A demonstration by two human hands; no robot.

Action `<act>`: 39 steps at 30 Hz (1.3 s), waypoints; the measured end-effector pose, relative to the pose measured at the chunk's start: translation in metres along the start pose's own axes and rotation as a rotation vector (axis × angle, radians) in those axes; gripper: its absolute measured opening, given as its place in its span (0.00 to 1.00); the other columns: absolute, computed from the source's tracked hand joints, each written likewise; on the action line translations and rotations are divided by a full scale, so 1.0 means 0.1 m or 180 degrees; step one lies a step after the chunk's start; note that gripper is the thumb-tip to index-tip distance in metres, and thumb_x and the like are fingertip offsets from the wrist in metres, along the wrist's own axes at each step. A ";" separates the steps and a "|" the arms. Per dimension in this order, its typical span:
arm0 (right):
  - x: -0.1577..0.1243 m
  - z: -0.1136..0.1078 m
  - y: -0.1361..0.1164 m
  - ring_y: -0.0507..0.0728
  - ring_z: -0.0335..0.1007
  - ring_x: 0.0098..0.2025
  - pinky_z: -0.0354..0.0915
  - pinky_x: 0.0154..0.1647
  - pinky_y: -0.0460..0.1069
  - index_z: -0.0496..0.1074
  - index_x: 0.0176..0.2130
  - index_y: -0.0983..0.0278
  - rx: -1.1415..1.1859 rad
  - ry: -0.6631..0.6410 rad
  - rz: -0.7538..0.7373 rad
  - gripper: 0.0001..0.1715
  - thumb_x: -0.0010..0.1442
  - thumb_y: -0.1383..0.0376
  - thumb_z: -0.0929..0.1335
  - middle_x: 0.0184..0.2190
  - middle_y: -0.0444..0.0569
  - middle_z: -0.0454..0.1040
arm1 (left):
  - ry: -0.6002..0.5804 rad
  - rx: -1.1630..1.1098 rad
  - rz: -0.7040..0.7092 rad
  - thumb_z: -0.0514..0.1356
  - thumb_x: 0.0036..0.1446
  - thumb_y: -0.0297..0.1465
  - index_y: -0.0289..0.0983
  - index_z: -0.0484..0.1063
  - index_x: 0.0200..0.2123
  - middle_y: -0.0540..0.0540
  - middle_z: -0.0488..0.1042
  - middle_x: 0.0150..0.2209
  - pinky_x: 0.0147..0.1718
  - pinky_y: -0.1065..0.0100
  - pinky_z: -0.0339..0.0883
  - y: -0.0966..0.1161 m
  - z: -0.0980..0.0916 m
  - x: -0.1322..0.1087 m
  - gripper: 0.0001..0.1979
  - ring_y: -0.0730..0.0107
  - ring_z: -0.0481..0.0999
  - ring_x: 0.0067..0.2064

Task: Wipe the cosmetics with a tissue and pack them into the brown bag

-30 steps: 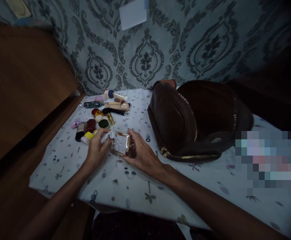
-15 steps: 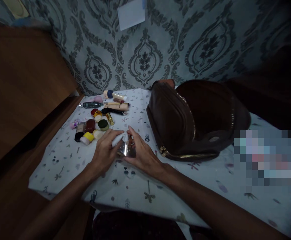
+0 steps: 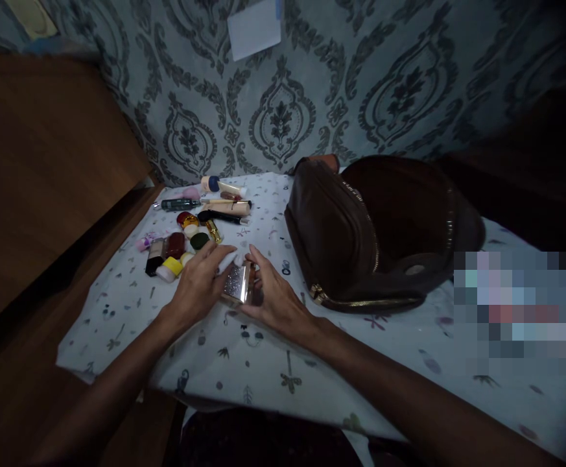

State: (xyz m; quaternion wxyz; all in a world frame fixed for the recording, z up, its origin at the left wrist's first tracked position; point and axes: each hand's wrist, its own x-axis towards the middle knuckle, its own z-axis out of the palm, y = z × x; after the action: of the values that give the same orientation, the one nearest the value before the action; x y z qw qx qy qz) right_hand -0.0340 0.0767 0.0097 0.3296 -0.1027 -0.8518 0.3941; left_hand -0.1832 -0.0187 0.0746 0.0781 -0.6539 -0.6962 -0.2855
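My right hand is closed around the right side of a small, shiny case with a glittery silver face and gold-toned edges; its exact kind I cannot make out. My left hand is closed on a white cloth or tissue, which lies against the case's upper left part. The left fingers hide some of both things. Just beyond that hand sit a dark green-lidded jar and a yellow-lidded jar.
Several cosmetics, among them a gold tube, a black brush and a dark compact, lie on the patterned cloth. An open brown bag stands at right. A wooden panel rises at left.
My left hand has shifted slightly left and down with the white cloth. The case has turned, so its glittery face now shows more. The right hand is nearly still.
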 end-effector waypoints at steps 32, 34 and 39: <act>0.03 0.00 0.10 0.69 0.67 0.59 0.67 0.57 0.66 0.37 0.72 0.61 0.0096 -0.0045 0.0115 0.64 0.51 0.60 0.75 0.63 0.64 0.61 | -0.1623 -0.0735 0.0867 0.49 0.62 0.19 0.40 0.68 0.51 0.43 0.70 0.46 0.45 0.64 0.69 0.14 -0.30 -0.23 0.19 0.64 0.72 0.48; 0.02 0.00 0.10 0.69 0.67 0.59 0.67 0.57 0.66 0.37 0.72 0.61 0.0084 -0.0057 0.0113 0.63 0.51 0.62 0.75 0.63 0.64 0.61 | -0.1697 -0.0871 0.0741 0.50 0.63 0.20 0.41 0.68 0.52 0.44 0.70 0.47 0.46 0.65 0.69 0.14 -0.31 -0.26 0.19 0.65 0.72 0.48; 0.02 -0.03 0.06 0.70 0.64 0.62 0.64 0.59 0.68 0.36 0.72 0.60 -0.0041 -0.0124 0.0015 0.62 0.53 0.60 0.74 0.64 0.63 0.60 | -0.1540 -0.0984 0.0543 0.51 0.63 0.21 0.41 0.67 0.52 0.44 0.70 0.47 0.48 0.62 0.69 0.12 -0.26 -0.27 0.17 0.64 0.71 0.49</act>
State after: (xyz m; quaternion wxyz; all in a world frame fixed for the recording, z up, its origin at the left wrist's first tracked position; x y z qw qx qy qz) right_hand -0.0338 0.0835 0.0077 0.3113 -0.0992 -0.8603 0.3912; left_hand -0.1747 -0.0554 0.0862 -0.1669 -0.7633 -0.5854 -0.2164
